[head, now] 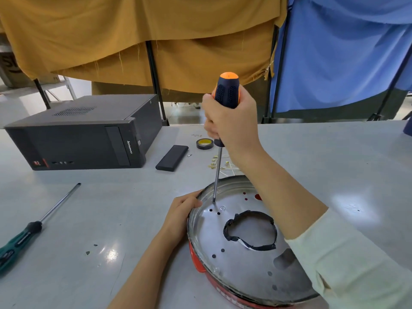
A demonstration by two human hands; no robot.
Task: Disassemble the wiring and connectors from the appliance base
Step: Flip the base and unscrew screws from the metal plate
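Green screwdriver [20, 238] handle cut off left; appliance base [245, 270] near rim cut off below.

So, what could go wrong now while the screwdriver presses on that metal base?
The orange screwdriver stands steeply on the appliance base; its tip could slip off the screw toward the left hand gripping the rim close by. The small brass connectors lying loose behind the base could be knocked away by the right hand.
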